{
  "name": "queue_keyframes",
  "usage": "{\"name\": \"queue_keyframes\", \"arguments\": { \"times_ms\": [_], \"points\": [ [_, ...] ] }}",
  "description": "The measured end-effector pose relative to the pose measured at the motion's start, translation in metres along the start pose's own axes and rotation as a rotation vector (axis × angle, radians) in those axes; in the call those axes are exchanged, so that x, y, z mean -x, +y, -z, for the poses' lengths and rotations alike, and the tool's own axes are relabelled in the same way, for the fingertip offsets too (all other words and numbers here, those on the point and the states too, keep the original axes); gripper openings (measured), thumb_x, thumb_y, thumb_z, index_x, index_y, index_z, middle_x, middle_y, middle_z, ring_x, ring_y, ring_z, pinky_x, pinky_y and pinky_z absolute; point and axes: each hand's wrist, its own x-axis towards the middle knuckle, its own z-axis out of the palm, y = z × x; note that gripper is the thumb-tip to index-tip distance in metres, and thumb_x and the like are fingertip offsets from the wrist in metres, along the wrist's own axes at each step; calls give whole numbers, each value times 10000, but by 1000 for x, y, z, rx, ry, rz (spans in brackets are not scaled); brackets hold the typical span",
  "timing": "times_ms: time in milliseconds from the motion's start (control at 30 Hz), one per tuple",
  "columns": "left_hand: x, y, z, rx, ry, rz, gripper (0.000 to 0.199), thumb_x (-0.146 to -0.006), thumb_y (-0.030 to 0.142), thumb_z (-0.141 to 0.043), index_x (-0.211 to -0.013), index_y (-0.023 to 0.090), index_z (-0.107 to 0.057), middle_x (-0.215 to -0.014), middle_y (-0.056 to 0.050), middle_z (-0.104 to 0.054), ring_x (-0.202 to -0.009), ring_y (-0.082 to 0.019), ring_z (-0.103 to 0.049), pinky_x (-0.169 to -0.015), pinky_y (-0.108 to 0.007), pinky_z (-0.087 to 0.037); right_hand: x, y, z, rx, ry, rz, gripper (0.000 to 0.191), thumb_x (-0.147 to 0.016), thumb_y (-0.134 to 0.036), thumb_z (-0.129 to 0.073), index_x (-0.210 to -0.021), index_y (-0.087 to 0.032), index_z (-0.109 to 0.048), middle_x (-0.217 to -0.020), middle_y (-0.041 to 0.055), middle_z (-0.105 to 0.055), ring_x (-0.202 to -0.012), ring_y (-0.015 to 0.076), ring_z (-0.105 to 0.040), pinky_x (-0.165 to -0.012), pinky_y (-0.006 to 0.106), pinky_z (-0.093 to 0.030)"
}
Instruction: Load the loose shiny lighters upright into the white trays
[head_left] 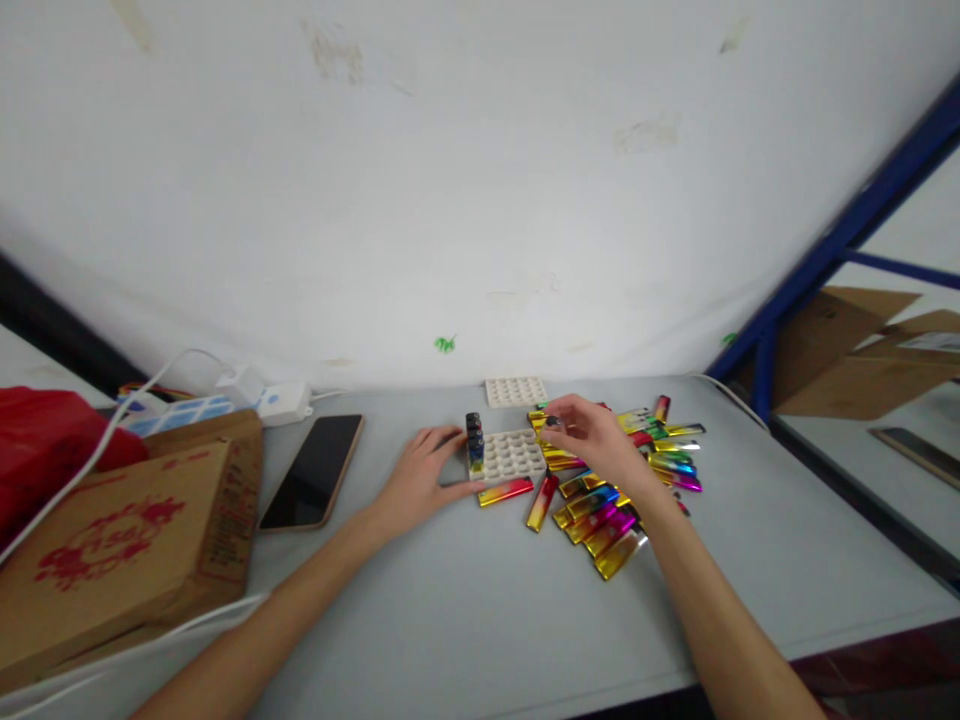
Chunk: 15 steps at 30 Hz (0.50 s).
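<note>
Grip, right hand [592, 440]: apparently closed on one dark-topped lighter [553, 422], centre. Left hand [416, 480]: open, beside pitted tray [517, 458]. Upright lighters [474, 437]: tray's left edge. Loose lighters [611, 530]: desk [450, 620], right of centre.

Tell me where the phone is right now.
In the head view, the phone lies face up on the left side of the grey table, between the cardboard box and the left hand.
</note>
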Motion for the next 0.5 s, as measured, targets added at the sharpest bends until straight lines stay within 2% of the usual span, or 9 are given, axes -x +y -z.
{"name": "queue_keyframes", "arguments": {
  "times_ms": [133,233,333,400,500],
  "points": [
    [0,-1,-2,7,9,-13,696,-892,673,-771,-1427,238,-667,-1426,-135,-670,-1302,-359,-604,-1136,-536,-504,-1,-1,-24,-256,-6,-126,456,-791,-652,-815,-862,-227,-667,-769,-7,-645,-758,195,-624,-740,347,-536],
    [1,-1,-3,-6,19,-13,693,-899,669,-765,-1436,244,-659,-1419,-135,-671,-1290,-358,-607,-1133,-537,-501,3,-6,-40,-457,-20,-229,490,-803,-710,-775,-936,-266,-618,-842,2,-673,-783,211,-649,-705,348,-549],
    [1,-2,-4,-14,22,-19,693,-901,666,-765,-1437,240,-655,-1416,-135,-670,-1282,-358,-607,-1126,-535,-505,7,-10,-53,-583,-75,-275,515,-812,-724,-755,-1040,-300,-572,-804,-25,-649,-668,186,-602,-628,331,-521],
    [0,-2,-4,-13,23,-20,693,-899,668,-765,-1435,242,-655,-1412,-131,-671,-1280,-356,-606,-1124,-532,-506,8,-13,-60,-598,-97,-265,502,-827,-713,-752,-1038,-300,-561,-713,-66,-568,-551,136,-479,-543,279,-432],
    [0,-3,-5,-9,22,-21,697,-907,671,-755,-1436,229,-651,-1416,-134,-669,-1282,-352,-605,-1131,-528,-501,8,-14,-66,-542,-93,-275,512,-829,-741,-740,-990,-287,-565,-620,-104,-407,-473,91,-276,-452,233,-226]
  ]
}}
